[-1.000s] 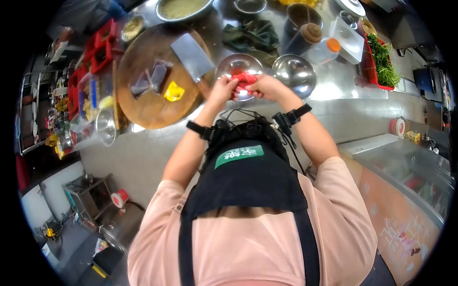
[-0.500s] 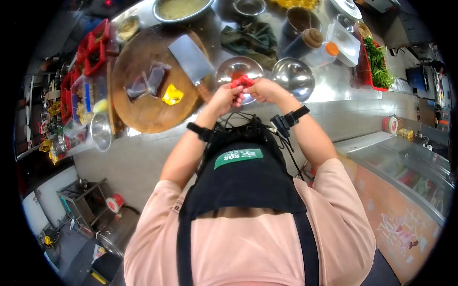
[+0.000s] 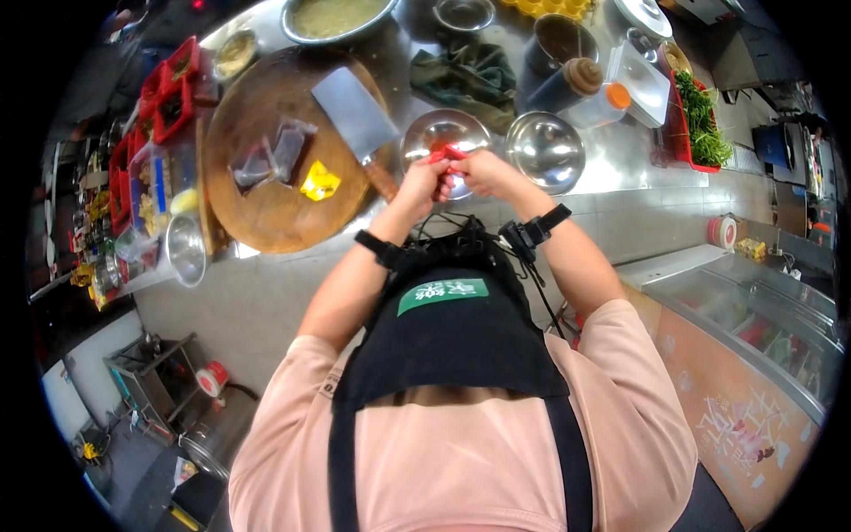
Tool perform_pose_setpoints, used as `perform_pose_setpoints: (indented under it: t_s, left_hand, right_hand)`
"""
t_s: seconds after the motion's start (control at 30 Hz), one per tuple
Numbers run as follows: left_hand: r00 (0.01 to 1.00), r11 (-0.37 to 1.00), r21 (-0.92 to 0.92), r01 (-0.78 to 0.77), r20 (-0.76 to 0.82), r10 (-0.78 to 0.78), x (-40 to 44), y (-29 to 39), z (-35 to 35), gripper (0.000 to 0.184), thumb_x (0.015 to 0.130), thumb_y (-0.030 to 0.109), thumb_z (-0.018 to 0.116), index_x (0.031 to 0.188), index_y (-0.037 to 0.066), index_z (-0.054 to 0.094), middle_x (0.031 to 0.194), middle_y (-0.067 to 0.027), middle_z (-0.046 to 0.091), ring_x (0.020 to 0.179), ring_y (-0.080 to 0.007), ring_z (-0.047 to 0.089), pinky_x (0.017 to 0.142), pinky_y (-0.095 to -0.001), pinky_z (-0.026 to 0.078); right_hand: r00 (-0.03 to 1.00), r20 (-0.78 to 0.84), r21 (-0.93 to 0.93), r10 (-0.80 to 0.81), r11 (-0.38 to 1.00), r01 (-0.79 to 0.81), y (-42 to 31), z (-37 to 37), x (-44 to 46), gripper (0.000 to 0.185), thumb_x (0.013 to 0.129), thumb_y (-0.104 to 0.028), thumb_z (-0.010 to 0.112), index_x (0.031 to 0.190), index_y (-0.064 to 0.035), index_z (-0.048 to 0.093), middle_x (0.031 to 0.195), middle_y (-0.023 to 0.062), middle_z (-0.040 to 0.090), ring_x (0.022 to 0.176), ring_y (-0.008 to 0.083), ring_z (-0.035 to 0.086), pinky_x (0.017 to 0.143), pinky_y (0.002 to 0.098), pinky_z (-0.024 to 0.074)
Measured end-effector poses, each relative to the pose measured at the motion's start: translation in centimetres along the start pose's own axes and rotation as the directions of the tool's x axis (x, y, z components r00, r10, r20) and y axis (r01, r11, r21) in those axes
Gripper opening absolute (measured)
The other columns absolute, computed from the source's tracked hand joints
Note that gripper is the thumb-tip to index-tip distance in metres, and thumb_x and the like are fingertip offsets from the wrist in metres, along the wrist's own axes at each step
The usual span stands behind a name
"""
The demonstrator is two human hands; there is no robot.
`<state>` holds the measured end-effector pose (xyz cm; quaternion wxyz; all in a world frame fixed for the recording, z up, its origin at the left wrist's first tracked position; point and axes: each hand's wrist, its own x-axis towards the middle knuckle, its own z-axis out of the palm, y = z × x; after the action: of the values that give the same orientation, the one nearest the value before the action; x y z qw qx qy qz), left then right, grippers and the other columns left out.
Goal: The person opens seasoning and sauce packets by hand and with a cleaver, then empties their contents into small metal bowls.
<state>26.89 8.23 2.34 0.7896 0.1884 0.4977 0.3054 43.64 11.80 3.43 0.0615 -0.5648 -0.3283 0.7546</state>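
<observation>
While left hand [image 3: 422,184] and right hand [image 3: 484,172] are pinching a red wrapper [image 3: 456,152], fingers curled closed, it is sitting over the left bowl [image 3: 424,131]'s near side. A slackening grip could be dropping it.

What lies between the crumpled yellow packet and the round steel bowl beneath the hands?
The head view shows a broad steel cleaver with a wooden handle between them.

Cleaver [image 3: 355,113] on the chopping board [image 3: 266,213], left; left hand [image 3: 425,183] and right hand [image 3: 484,172] at the first bowl's [image 3: 443,129] near rim, second bowl [image 3: 546,152] right, cloth [image 3: 465,78] beyond!
</observation>
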Motion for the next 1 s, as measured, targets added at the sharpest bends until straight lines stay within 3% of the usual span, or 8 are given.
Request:
perform_pose_setpoints:
  t_s: [0.17, 0.23, 0.33, 0.5, 0.57, 0.7, 0.77, 1.0]
  left_hand:
    - [0.998, 0.999, -0.052, 0.004, -0.069, -0.007, -0.2, -0.2, 0.8, 0.019, 0.102, 0.019, 0.046, 0.092, 0.009, 0.058, 0.064, -0.0009, 0.058, 0.049, -0.0098, 0.05, 0.041, -0.0237, 0.038]
    - [0.999, 1.0, -0.028, -0.014, -0.033, 0.013, -0.3, -0.2, 0.6, 0.018, 0.103, 0.02, 0.046, 0.094, 0.009, 0.058, 0.063, -0.0008, 0.057, 0.049, -0.0099, 0.05, 0.041, -0.0238, 0.038]
    - [0.999, 0.998, 0.023, 0.051, 0.011, -0.051, -0.5, 0.2, 0.6, 0.019, 0.103, 0.021, 0.045, 0.095, 0.009, 0.058, 0.063, -0.0008, 0.056, 0.049, -0.0104, 0.049, 0.041, -0.0241, 0.037]
    - [0.999, 0.998, -0.057, 0.042, -0.025, -0.043, 0.1, -0.2, 0.5, 0.021, 0.104, 0.022, 0.044, 0.096, 0.009, 0.057, 0.062, -0.002, 0.056, 0.047, -0.0114, 0.047, 0.041, -0.0252, 0.037]
    - [0.997, 0.994, -0.101, 0.033, -0.071, -0.04, -0.1, 0.0, 0.7, 0.022, 0.104, 0.023, 0.044, 0.096, 0.008, 0.057, 0.062, -0.0024, 0.056, 0.046, -0.0116, 0.046, 0.04, -0.0255, 0.036]
    - [0.996, 0.995, -0.096, 0.014, -0.086, -0.022, 0.0, -0.2, 0.5, 0.024, 0.104, 0.024, 0.042, 0.095, 0.008, 0.057, 0.061, -0.0025, 0.056, 0.045, -0.0119, 0.046, 0.039, -0.0263, 0.036]
    - [0.996, 0.995, -0.096, 0.0, -0.087, -0.009, 0.3, -0.6, 0.3, 0.024, 0.104, 0.024, 0.042, 0.094, 0.008, 0.057, 0.06, -0.0025, 0.055, 0.045, -0.0117, 0.046, 0.038, -0.0262, 0.035]
    - [0.996, 0.995, 0.086, -0.041, -0.075, 0.047, -0.1, -0.3, 1.0, 0.025, 0.104, 0.022, 0.041, 0.091, 0.007, 0.057, 0.059, -0.0027, 0.054, 0.041, -0.0094, 0.044, 0.036, -0.023, 0.033]
  right_hand:
    - [0.999, -0.023, -0.023, -0.028, 0.999, 0.027, -0.7, 0.0, -0.8, 0.032, 0.097, -0.028, 0.053, 0.072, -0.008, 0.056, 0.052, -0.0013, 0.045, 0.039, 0.01, 0.036, 0.037, 0.0296, 0.0225]
    - [0.994, -0.095, -0.211, -0.051, 0.977, 0.03, -2.1, 0.6, -2.6, 0.024, 0.096, -0.022, 0.056, 0.079, -0.0047, 0.061, 0.059, -0.0001, 0.052, 0.046, 0.0088, 0.043, 0.04, 0.0241, 0.0272]
    - [0.996, -0.053, -0.263, -0.066, 0.964, 0.05, -2.6, -0.2, -3.0, 0.026, 0.096, -0.023, 0.056, 0.08, -0.0037, 0.063, 0.062, 0.0011, 0.055, 0.05, 0.01, 0.048, 0.044, 0.0251, 0.0327]
    - [0.997, -0.082, -0.331, 0.009, 0.943, -0.035, -1.4, -0.3, -0.1, 0.025, 0.095, -0.023, 0.056, 0.086, -0.0019, 0.066, 0.061, 0.0019, 0.055, 0.05, 0.0118, 0.047, 0.045, 0.0293, 0.0346]
    - [0.973, -0.203, -0.437, -0.111, 0.9, 0.012, -0.9, 0.4, 0.2, 0.032, 0.093, -0.03, 0.055, 0.08, -0.0031, 0.066, 0.061, 0.0042, 0.054, 0.048, 0.015, 0.047, 0.044, 0.0323, 0.036]
    - [0.979, -0.146, -0.397, -0.142, 0.915, 0.074, -0.2, -0.2, 1.3, 0.033, 0.093, -0.031, 0.054, 0.079, -0.0038, 0.066, 0.06, 0.0041, 0.054, 0.047, 0.0141, 0.045, 0.043, 0.0311, 0.0354]
    - [0.996, -0.087, -0.278, -0.001, 0.96, -0.023, -2.3, 0.0, -1.0, 0.024, 0.094, -0.023, 0.057, 0.086, -0.0022, 0.067, 0.06, 0.0024, 0.054, 0.047, 0.0118, 0.045, 0.044, 0.0267, 0.0342]
    - [0.999, -0.045, -0.183, 0.018, 0.983, -0.026, -2.8, -0.3, -1.3, 0.024, 0.094, -0.024, 0.057, 0.082, -0.0036, 0.064, 0.06, 0.002, 0.053, 0.047, 0.011, 0.044, 0.043, 0.0259, 0.0324]
